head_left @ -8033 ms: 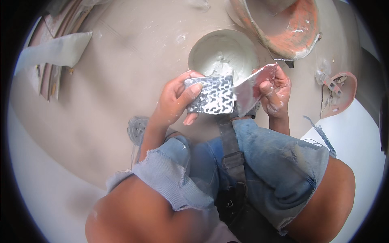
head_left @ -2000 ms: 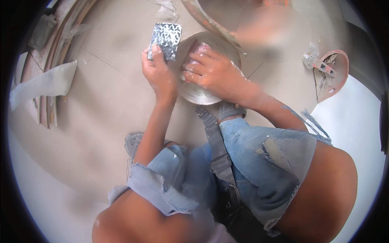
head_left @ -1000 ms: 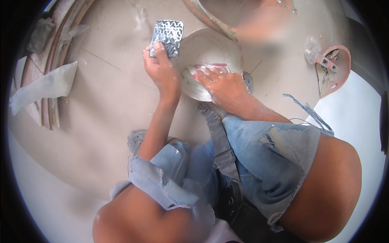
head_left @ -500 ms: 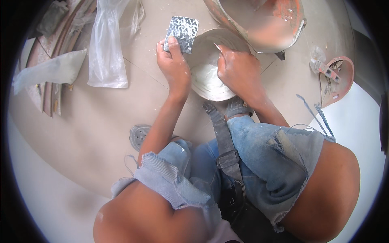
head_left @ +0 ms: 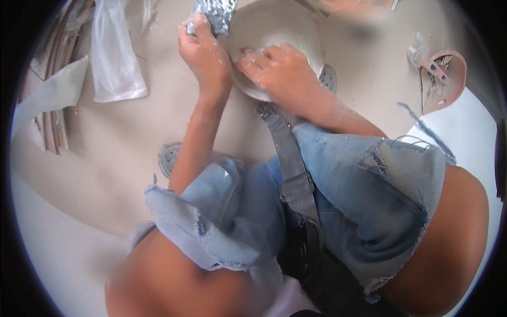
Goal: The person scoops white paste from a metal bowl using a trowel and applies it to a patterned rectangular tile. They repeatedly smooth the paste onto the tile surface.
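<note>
My left hand (head_left: 207, 63) grips a small flat rectangular plate (head_left: 217, 17) with a mottled silver-grey surface, thumb on top and fingers beneath. The plate is beside the upper left rim of a round pale bowl (head_left: 309, 34), its top edge cut off by the picture. Whitish paste coats the inside of the bowl. Reaching over the near part of the bowl, my right hand (head_left: 280, 74) has its fingers curled near the left wall. What these fingers hold is hidden; no tool shows clearly.
Clear plastic bags (head_left: 117, 58) lie on the tiled floor at the left, near long brownish strips (head_left: 55, 68). On the right is a broken reddish container piece (head_left: 457, 79) holding debris. A dark strap (head_left: 288, 153) hangs between my jeans-covered legs. A grey sandal (head_left: 169, 157) shows behind my left forearm.
The view has shifted, so bowl and hands appear higher. My right hand has moved toward the bowl's left wall, nearer my left hand. The thin pale edge in its fingers no longer shows.
</note>
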The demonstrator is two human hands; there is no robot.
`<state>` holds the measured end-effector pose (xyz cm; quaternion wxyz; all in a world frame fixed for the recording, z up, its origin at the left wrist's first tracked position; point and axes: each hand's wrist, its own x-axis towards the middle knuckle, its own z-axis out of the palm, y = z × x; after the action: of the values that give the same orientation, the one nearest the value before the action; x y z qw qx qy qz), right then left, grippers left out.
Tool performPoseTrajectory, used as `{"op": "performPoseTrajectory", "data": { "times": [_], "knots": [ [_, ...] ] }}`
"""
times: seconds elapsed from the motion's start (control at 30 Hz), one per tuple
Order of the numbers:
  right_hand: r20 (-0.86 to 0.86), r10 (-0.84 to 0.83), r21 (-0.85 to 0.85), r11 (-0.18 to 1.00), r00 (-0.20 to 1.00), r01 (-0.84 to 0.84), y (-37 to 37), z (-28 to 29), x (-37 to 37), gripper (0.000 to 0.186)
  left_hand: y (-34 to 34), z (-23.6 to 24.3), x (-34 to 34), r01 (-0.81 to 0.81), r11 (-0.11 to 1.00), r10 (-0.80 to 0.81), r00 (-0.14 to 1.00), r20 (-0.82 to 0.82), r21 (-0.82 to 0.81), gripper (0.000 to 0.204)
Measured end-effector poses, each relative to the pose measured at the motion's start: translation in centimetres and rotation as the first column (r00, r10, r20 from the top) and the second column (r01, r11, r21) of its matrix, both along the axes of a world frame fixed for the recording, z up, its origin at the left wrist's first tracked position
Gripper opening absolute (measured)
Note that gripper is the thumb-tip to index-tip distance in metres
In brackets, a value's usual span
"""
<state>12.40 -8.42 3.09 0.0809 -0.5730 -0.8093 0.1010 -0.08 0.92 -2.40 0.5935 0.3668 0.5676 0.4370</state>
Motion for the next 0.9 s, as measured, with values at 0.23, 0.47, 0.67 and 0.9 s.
{"op": "performPoseTrajectory", "data": {
  "times": [0.23, 0.47, 0.67, 0.9],
  "knots": [
    [-0.026, 0.101, -0.139, 0.985, 0.995, -0.104, -0.6, 1.3, 3.6, 0.025, 0.2, 0.3, 0.9, 0.006, 1.0, -0.006, 0.998, 0.055, -0.007, 0.028],
    [-0.067, -0.313, -0.222, 0.93, 0.947, 0.291, -0.2, 3.0, 3.5, 0.033, 0.1, -0.3, 0.8, 0.0, 1.0, -0.001, 0.993, 0.121, 0.011, 0.028],
    [0.254, -0.519, -0.287, 0.765, 0.816, 0.576, 2.2, 2.7, 2.7, 0.027, 0.1, 0.0, 0.6, 0.005, 1.0, -0.005, 0.998, 0.064, -0.003, 0.028],
    [0.023, -0.358, -0.012, 0.934, 0.934, 0.358, 2.2, -0.1, 0.6, 0.033, 0.1, -0.4, 0.8, 0.019, 1.0, -0.018, 0.999, -0.051, 0.004, 0.031]
  ]
}}
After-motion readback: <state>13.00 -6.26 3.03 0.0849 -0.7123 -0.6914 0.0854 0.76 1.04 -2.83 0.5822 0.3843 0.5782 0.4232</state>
